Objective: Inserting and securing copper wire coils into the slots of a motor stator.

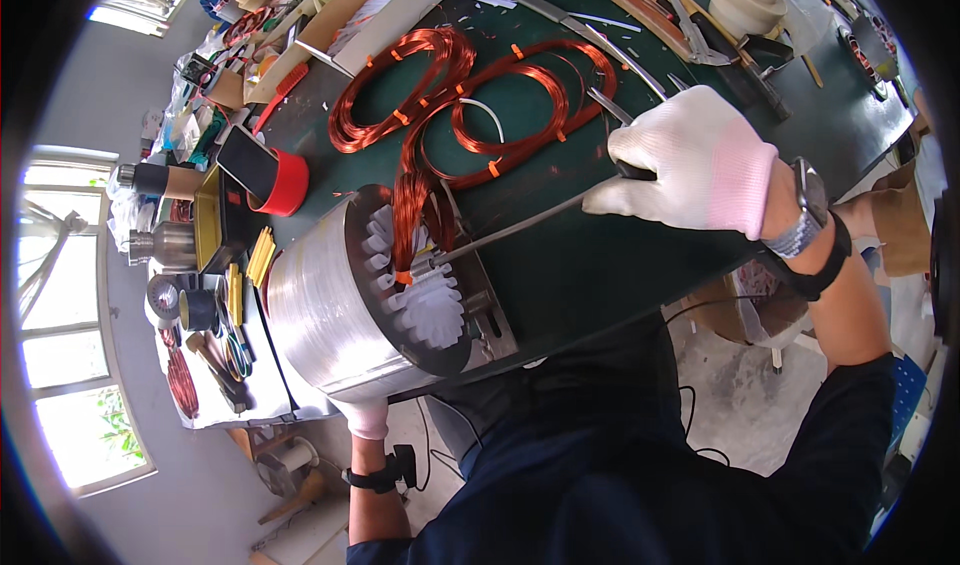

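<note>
A silvery cylindrical motor stator (pixel 325 305) lies on its side at the table's front edge, its open end facing right. White insulation strips (pixel 430 310) fan out from its slots, and a bundle of copper wire (pixel 408 205) runs into the opening. My right hand (pixel 690 160), in a white and pink glove, is closed on a thin grey rod (pixel 520 229) that reaches into the stator. Something dark shows between thumb and forefinger, and a pointed metal blade (pixel 610 107) sticks out beyond the fingers. My gloved left hand (pixel 364 417) is beneath the stator, its fingers hidden behind it.
Tied copper coils (pixel 410 85) spread across the dark green table (pixel 560 275). Behind them stands an open box (pixel 390 15) of white strips. A red tape roll (pixel 285 185) holding a phone, metal bottles (pixel 165 247) and scissors (pixel 236 355) crowd the left. Hand tools (pixel 690 25) lie far right.
</note>
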The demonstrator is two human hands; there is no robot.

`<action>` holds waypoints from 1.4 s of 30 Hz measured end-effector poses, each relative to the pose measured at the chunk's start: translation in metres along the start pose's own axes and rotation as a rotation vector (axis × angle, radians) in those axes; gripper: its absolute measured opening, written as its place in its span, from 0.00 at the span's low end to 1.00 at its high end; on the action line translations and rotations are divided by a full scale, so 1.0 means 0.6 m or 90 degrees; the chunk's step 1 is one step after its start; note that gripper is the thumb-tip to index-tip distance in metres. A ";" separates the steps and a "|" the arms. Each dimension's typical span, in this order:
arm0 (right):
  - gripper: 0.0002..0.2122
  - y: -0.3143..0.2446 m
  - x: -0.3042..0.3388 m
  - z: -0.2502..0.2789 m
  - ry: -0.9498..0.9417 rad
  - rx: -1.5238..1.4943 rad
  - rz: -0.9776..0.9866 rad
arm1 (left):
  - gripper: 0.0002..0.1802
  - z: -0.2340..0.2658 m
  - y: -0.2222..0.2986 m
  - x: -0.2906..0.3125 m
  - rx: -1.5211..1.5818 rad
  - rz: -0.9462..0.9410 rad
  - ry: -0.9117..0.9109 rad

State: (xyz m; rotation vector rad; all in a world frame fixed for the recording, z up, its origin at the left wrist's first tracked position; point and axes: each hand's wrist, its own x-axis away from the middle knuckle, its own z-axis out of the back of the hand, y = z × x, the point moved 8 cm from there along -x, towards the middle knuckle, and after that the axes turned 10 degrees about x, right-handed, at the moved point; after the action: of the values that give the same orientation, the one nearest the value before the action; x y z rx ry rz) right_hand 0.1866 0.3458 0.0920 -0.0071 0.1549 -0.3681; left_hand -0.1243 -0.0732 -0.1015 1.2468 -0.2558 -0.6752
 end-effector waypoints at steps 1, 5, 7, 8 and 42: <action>0.28 -0.002 0.002 0.010 0.001 0.000 0.001 | 0.26 0.004 -0.006 0.000 0.008 -0.005 -0.003; 0.28 0.005 0.010 0.029 -0.002 0.075 -0.015 | 0.27 -0.002 0.006 0.002 0.049 0.012 -0.004; 0.28 0.012 0.015 0.029 -0.002 0.076 -0.024 | 0.26 0.000 0.003 -0.001 0.008 -0.007 -0.011; 0.28 0.013 0.017 0.028 -0.003 0.076 -0.023 | 0.26 0.001 0.005 -0.001 -0.033 -0.027 -0.018; 0.23 0.031 0.044 -0.015 0.011 -0.102 -0.063 | 0.15 0.039 -0.100 0.053 -0.292 -0.004 -0.214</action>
State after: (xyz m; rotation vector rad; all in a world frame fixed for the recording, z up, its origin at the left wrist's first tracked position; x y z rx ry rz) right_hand 0.2162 0.3539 0.0787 -0.1700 0.2014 -0.4542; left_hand -0.1315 -0.1199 -0.1555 0.6941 -0.3504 -0.8915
